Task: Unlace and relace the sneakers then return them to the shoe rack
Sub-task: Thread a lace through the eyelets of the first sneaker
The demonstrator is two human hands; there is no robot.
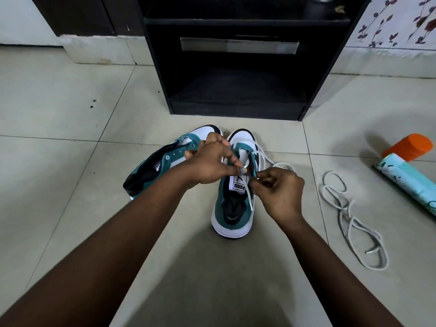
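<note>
Two teal, white and black sneakers sit on the tiled floor in front of the black shoe rack [238,107]. The left sneaker [151,171] lies tipped on its side with bare eyelets. The right sneaker [233,204] stands upright, toe toward the rack. My left hand [210,161] pinches the eyelet flap at its tongue. My right hand [278,192] pinches the white lace [266,159] at the right eyelet row; part of that lace loops over the shoe's far side. A second white lace [349,218] lies loose on the floor to the right.
A teal patterned cylinder [405,182] and an orange roll [408,147] lie on the floor at the far right. The rack's bottom shelf [236,90] is open toward me. Tiled floor spreads left of the sneakers and in front of me.
</note>
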